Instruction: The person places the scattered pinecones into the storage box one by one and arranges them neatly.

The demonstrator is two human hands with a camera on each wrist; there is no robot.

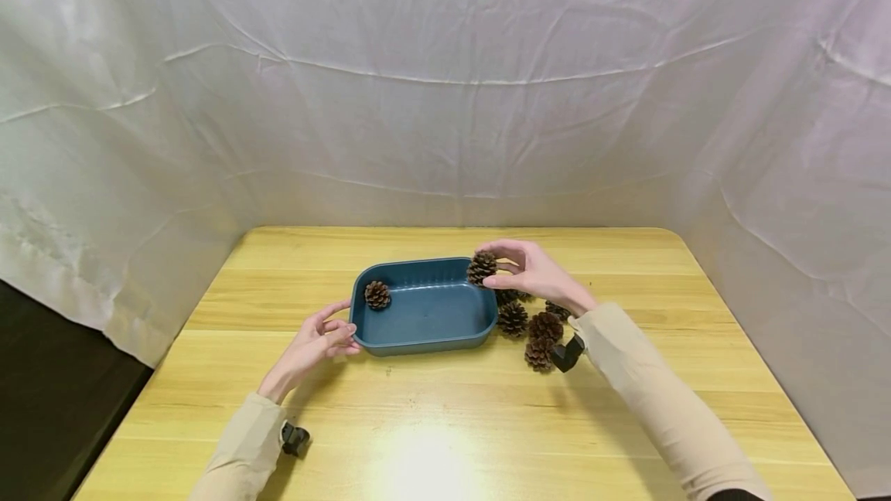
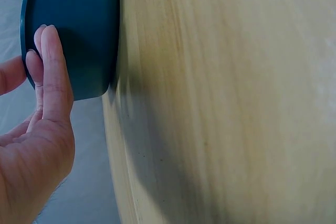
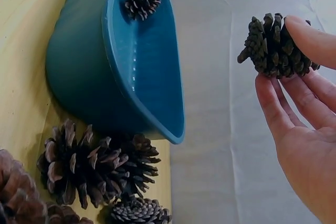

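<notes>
A blue plastic tub (image 1: 428,319) stands on the wooden table, with one pine cone (image 1: 377,295) inside at its left end. My left hand (image 1: 322,342) holds the tub's left end, fingers (image 2: 55,72) against the outer wall and thumb at the rim. Above the tub's right end, my right hand (image 1: 534,273) pinches another pine cone (image 3: 281,48) between thumb and fingertips, clear of the rim. Several more pine cones (image 1: 513,318) lie on the table beside the tub's right end, partly hidden under the right hand and forearm.
The pale wooden table (image 1: 431,408) reaches back to a hanging whitish cloth (image 1: 445,138), which also encloses both sides. Black devices are strapped at both wrists, such as the right wrist mount (image 1: 568,352) close above the loose cones.
</notes>
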